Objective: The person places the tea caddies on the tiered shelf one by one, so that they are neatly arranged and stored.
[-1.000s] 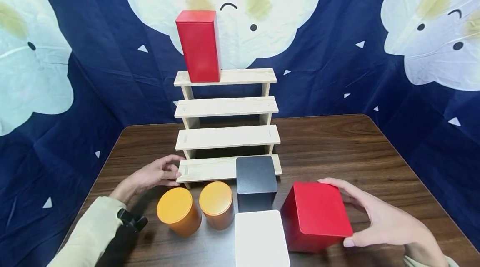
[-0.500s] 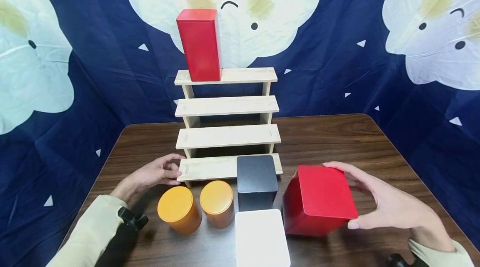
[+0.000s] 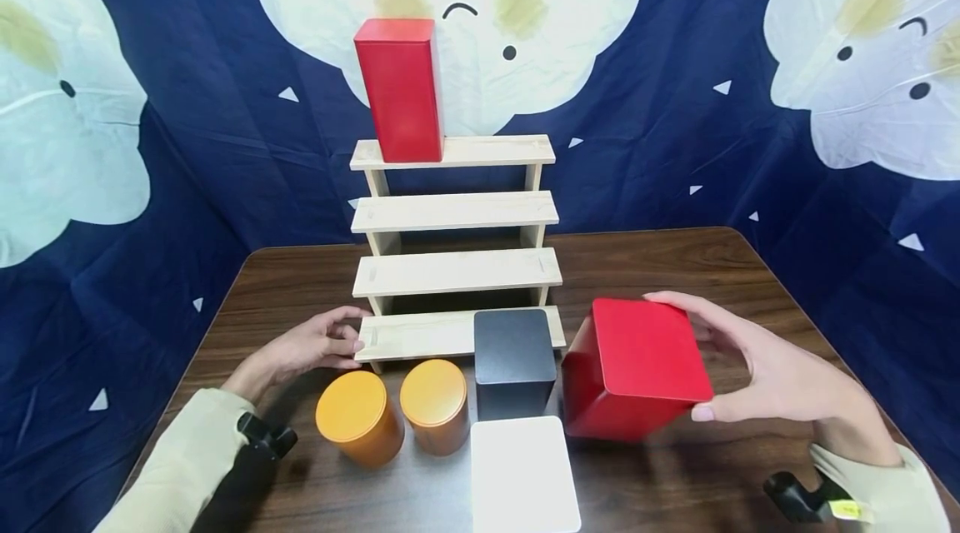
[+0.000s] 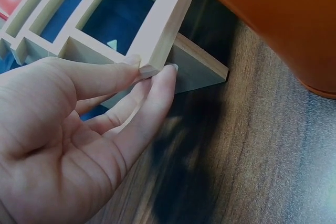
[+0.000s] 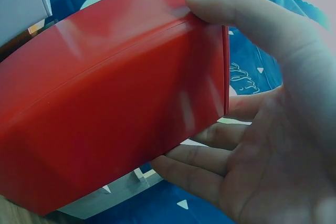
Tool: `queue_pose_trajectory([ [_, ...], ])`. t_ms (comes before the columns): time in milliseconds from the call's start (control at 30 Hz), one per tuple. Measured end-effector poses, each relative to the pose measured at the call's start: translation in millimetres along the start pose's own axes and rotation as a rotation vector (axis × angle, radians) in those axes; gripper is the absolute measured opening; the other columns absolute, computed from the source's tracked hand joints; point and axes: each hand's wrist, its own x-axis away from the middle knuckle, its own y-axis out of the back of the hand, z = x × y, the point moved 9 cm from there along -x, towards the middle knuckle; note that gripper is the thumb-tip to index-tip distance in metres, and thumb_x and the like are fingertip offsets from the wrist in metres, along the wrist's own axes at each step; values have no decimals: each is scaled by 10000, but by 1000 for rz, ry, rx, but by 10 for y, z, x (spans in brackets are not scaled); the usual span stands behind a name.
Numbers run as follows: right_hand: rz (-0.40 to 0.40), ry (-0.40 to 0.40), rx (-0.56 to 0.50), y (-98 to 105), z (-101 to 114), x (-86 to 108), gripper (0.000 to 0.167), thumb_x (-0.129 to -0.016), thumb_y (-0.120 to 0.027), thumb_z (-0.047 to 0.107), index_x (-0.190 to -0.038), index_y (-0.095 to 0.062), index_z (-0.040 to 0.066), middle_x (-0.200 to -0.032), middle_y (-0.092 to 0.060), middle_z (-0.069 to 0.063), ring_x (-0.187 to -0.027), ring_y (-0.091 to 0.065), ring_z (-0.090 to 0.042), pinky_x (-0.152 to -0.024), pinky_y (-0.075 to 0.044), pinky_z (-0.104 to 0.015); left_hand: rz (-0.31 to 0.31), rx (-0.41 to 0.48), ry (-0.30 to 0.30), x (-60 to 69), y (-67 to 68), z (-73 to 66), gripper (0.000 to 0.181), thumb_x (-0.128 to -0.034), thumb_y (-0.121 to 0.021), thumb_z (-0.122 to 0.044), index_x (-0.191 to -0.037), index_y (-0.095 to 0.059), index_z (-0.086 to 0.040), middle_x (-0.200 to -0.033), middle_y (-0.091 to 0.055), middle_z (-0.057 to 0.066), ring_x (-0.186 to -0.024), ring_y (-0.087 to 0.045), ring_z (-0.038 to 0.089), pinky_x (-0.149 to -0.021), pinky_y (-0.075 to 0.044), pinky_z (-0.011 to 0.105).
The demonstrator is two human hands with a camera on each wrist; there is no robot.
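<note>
My left hand pinches the left end of the bottom board of a stepped wooden shelf. In the left wrist view, the thumb lies on top of the board and fingers curl beneath. My right hand grips a red square tin to the right of the shelf. In the right wrist view, the thumb presses one side of the red tin, with the fingers on the opposite side. Another tall red tin stands on the top board, left of centre.
Two orange round canisters stand before the shelf. A black square tin and a white square tin stand between them and the held tin. The brown wooden table backs onto a blue cloth with cloud prints.
My right hand has moved the red tin forward, away from me, along the right of the white and black tins. My left hand keeps its hold on the shelf.
</note>
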Motion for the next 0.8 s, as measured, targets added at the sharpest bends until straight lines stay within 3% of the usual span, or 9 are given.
queue_pose_trajectory([
  [500, -37, -65, 28, 230, 12, -109, 996, -652, -793, -26, -1492, -277, 116, -1337, -502, -58, -1110, -562, -144, -834, -555, -247, 5, 2, -1, 3, -8, -5, 635, -934, -580, -49, -1452, -220, 22, -959, -546, 110, -873, -630, 185, -850, -583, 404],
  [800, -41, -17, 12, 293, 53, -231, 973, -657, -763, -92, -1486, -276, 64, -1296, -527, -80, -1084, -582, -156, -816, -568, -245, 8, 11, -4, -6, 0, 4, 635, -932, -584, -52, -1451, -225, 20, -961, -547, 112, -872, -632, 187, -853, -582, 408],
])
